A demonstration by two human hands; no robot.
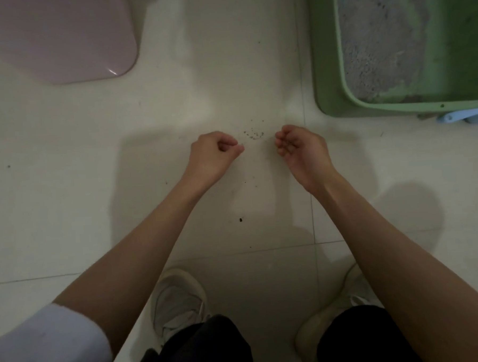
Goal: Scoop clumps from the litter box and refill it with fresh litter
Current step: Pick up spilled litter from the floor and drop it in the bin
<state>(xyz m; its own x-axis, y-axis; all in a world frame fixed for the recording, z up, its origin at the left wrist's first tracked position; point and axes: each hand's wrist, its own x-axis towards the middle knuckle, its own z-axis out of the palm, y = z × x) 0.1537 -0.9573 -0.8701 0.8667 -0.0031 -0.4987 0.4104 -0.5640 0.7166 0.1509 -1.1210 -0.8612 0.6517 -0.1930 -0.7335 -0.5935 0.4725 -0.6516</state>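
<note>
The green litter box [326,65] is seen on the tiled floor [92,160] at the upper right, its grey litter [377,43] spread thin so that bare green bottom shows on the far side; a pale blue tool, possibly the scoop [461,116], is partly seen just beside its near rim. A small scatter of spilled grains [253,134] lies on the floor between the two hands, well apart from the box. The step in hand is judged to be the gathering of these stray grains rather than scooping or refilling. The left hand [215,154] is held just beside the grains with fingers curled and thumb met by forefinger, as if pinching; whether anything is held there cannot be told. The right hand [302,147] is cupped palm up, fingers loosely bent, and nothing can be made out in it. The next move is judged to call for the grains to be carried rightward to the box. A pink lid-like panel [58,38] lies at the upper left
</note>
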